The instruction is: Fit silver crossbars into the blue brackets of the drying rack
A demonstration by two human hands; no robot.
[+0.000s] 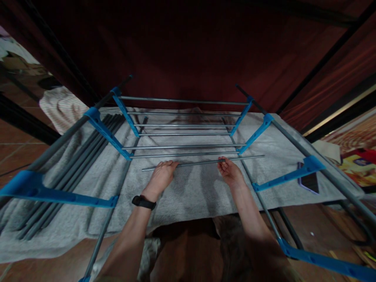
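A thin grey metal rod [196, 163] lies across in front of me, slightly tilted, its right end higher in view. My left hand [163, 172] is wrapped over it near its left end, and a black band circles that wrist. With the fingertips of my right hand [229, 169] I pinch the same rod right of its middle. Around both hands stands a rack frame of grey tubes with blue plastic brackets [108, 135]. Several crossbars [185, 147] join the left and right brackets at the far side. The nearer bracket on the right [288, 176] has no crossbar in it.
Several loose grey tubes [73, 172] lie on the grey blanket [188, 196] at left. A phone [310, 182] rests on the blanket at right, under a bracket. Dark red curtain [182, 51] hangs behind. Colourful packaging [360, 166] sits at far right.
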